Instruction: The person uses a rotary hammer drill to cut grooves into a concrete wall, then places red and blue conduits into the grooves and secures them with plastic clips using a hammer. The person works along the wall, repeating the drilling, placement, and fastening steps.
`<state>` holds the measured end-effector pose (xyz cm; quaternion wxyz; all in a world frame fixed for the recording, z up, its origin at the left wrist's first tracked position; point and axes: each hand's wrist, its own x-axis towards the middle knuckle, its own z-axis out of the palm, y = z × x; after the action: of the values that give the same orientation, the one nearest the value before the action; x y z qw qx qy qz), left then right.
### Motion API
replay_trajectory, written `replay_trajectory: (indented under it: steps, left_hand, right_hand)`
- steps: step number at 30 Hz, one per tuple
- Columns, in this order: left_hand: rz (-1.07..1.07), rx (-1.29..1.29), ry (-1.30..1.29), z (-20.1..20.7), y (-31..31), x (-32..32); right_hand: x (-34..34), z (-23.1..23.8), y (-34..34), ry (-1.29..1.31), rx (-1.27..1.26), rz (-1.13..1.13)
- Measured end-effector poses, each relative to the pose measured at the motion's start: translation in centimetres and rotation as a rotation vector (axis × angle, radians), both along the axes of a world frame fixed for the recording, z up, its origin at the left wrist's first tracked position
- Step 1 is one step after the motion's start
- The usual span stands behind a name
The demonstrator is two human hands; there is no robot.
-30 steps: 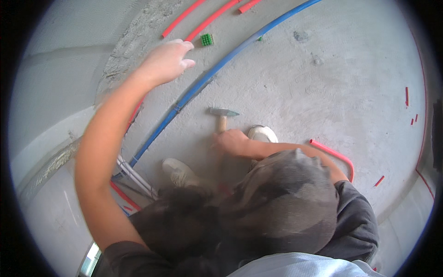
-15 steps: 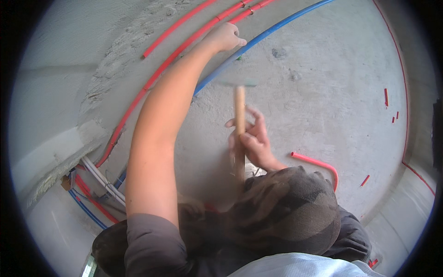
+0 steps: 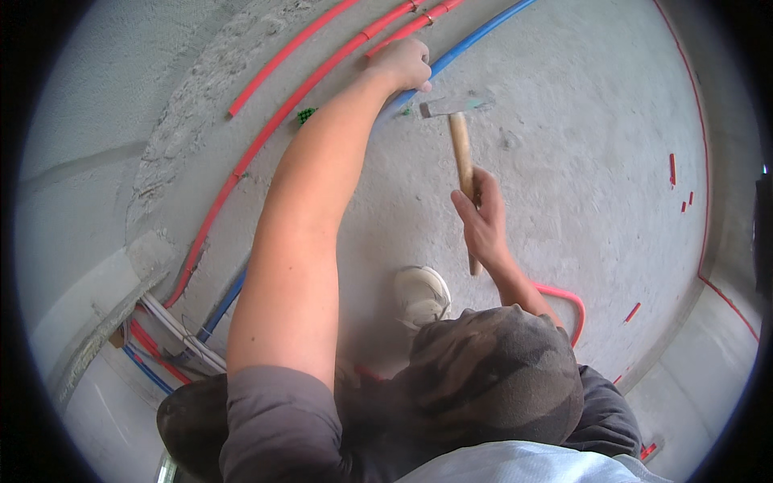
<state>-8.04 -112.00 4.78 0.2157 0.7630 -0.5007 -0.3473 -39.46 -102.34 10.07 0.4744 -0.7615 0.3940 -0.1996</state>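
Observation:
My left hand (image 3: 405,64) reaches far forward over the floor, its fingers closed in a pinch against the blue pipe (image 3: 475,40). What they hold, if anything, is hidden. A hammer (image 3: 461,153) with a pale wooden handle and a grey-green metal head is in my right hand (image 3: 486,225), gripped along the lower handle. Its head hovers close to the blue pipe, just right of my left hand. My left forearm covers part of the pipe's run. A small green bit (image 3: 407,111) lies beside the pipe.
Red pipes (image 3: 278,121) run along the floor to the left, near green pieces (image 3: 306,115). A bent red pipe (image 3: 576,302) lies right of my knee, with red offcuts (image 3: 672,169) farther off. White and blue pipes (image 3: 193,334) enter through a wall opening. My shoe (image 3: 422,296) is below.
The hammer has moved up and to the right, its head turning toward the blue pipe. My left hand stays beside that pipe. My shoe shows more fully.

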Motion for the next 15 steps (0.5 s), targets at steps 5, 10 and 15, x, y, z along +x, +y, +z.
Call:
replay_trajectory:
  steps: [5,10,15]
  left_hand:
    - [0.003,0.071,0.056,-0.6,-1.0,0.6]
    - [-0.017,-0.031,0.04,-2.1,-1.5,0.9]
    - [-0.057,-0.031,0.023,-2.9,-1.8,1.3]
  right_hand:
    - [0.7,1.6,-1.9,0.195,0.439,-0.01]
    - [1.4,2.1,-1.6,0.138,-0.002,0.009]
    - [3.1,0.6,-1.7,0.368,-0.053,0.156]
